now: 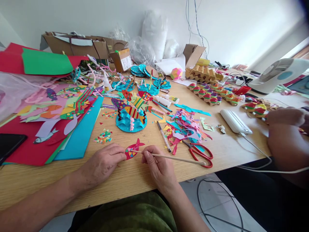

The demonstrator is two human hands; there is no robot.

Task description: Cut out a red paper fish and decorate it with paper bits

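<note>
My left hand [105,163] rests on the wooden table [135,180], fingers closed, pinching a small red paper fish [132,150] with coloured spots. My right hand [158,164] is closed around a thin wooden stick [178,158] that lies almost level, its left tip touching the fish and its other end reaching the red scissors [201,154]. A blue paper dish [131,120] with striped fish stands just beyond my hands.
Coloured paper sheets [48,129] and a black phone [9,143] lie at left. Paper scraps [185,125], a pen [164,136], a white power bank [235,121] and egg-carton crafts [212,95] fill the middle and right. Another person's arm [287,135] works at right. Boxes [79,45] line the back.
</note>
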